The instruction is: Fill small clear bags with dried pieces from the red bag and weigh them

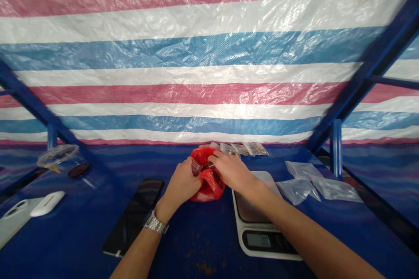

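Observation:
A red plastic bag (209, 192) sits on the blue table in front of me, its mouth gathered open. Over its left side my left hand (185, 182) is closed on a small clear plastic bag (196, 166) at the opening. My right hand (231, 171) reaches into the mouth from the right, fingers bent together; whatever they pinch is mostly hidden. Dark contents inside the red bag are too covered to name. Under my right forearm stands a white kitchen scale (257, 209) with a metal plate and a lit display.
Several filled zip bags (250, 148) lie behind the red bag. Flat clear zip bags (337, 188) lie at the right. On the left are a black phone (139, 213), a white phone (19, 218), a white earbud case (48, 203) and a clear plastic cup (67, 161).

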The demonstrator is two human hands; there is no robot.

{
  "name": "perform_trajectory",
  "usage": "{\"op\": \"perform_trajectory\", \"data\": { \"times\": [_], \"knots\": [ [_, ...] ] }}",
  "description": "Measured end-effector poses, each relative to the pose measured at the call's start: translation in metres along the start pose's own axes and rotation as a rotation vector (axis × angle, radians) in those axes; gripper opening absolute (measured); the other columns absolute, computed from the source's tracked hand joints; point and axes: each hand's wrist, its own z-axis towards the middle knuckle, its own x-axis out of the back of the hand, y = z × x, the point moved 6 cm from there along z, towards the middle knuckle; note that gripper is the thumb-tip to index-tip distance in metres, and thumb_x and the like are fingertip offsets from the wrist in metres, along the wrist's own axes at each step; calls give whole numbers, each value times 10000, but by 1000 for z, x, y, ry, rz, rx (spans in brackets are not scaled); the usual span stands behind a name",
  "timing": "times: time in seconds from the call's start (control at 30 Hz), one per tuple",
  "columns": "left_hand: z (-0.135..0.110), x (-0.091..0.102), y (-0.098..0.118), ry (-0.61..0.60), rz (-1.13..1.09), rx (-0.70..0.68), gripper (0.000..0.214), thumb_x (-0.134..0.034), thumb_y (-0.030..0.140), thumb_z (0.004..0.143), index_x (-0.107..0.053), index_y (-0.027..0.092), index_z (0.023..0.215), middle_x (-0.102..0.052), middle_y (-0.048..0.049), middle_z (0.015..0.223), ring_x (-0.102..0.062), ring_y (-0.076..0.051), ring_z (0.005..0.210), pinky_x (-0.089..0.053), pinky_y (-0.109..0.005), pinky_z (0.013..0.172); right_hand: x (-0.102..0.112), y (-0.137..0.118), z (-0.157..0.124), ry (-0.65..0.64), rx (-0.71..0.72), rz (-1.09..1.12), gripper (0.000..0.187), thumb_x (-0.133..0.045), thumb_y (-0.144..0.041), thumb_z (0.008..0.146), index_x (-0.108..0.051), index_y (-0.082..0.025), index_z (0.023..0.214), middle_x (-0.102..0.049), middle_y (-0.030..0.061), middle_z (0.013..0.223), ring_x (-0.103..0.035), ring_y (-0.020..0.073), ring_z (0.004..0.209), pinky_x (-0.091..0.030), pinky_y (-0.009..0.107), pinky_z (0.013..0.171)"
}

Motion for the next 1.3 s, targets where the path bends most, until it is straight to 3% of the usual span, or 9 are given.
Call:
{"op": "perform_trajectory", "data": {
  "times": [0.1, 0.3, 0.43, 0.57, 0.73, 0.87, 1.07, 1.3],
  "knots": [
    [3, -5, -8, -53, -28, 77, 70, -642, 223, 794, -591, 223, 841, -683, -8, 783, -630, -200, 710, -439, -288, 656, -4, 1, 2, 9, -1, 145, 353, -523, -21, 902, -684, -160, 1183, -715, 150, 1258, -712, 266, 1067, -509, 324, 826],
    [10, 4, -11, 44, -232, 149, 92, -575, 203, 786, -577, 211, 877, -604, 32, 734, -600, -168, 694, -462, -282, 682, -7, 15, 6, 26, -5, 402, 224, -641, -26, 829, -727, -165, 984, -776, 84, 993, -726, 223, 911, -486, 289, 782],
    [9, 14, 1, 135, -182, 49, 150, -577, 163, 770, -552, 216, 908, -596, 37, 772, -574, -151, 691, -451, -280, 695, 2, 32, 7, 63, 25, 663, 248, -619, -8, 825, -717, -180, 974, -775, 37, 942, -721, 181, 863, -504, 267, 770],
    [4, 5, 11, 50, -180, -57, 168, -597, 183, 820, -519, 224, 963, -587, 44, 784, -572, -147, 691, -452, -276, 689, 24, 35, 4, 118, 49, 810, 249, -620, -65, 871, -712, -192, 1064, -771, 33, 1023, -723, 182, 923, -538, 293, 835],
    [-1, -12, 11, -45, -240, -56, 184, -603, 285, 910, -529, 210, 1062, -675, -21, 938, -656, -193, 832, -503, -322, 774, 51, 9, -4, 244, 136, 651, 318, -629, -50, 893, -733, -236, 1129, -747, 36, 1159, -697, 190, 1041, -528, 333, 965],
    [0, -14, 10, -22, -257, -74, 255, -608, 337, 932, -525, 201, 1132, -690, -61, 1050, -671, -213, 922, -515, -343, 832, 50, -9, -5, 284, 254, 505, 395, -587, -13, 925, -739, -268, 1185, -693, 51, 1268, -648, 199, 1167, -494, 368, 1073],
    [1, -14, 8, -22, -298, -57, 280, -618, 371, 930, -509, 203, 1126, -688, -44, 1002, -669, -197, 883, -515, -324, 803, 51, -4, -4, 292, 245, 501, 386, -607, -28, 929, -747, -279, 1186, -696, 46, 1219, -664, 192, 1121, -518, 364, 1036],
    [3, -12, 4, 18, -273, -39, 202, -597, 312, 931, -465, 224, 1058, -572, 32, 844, -576, -152, 737, -458, -277, 706, 53, 15, -4, 249, 103, 492, 230, -660, -106, 921, -748, -226, 1098, -738, 48, 1094, -686, 196, 978, -520, 332, 907]
  ]
}}
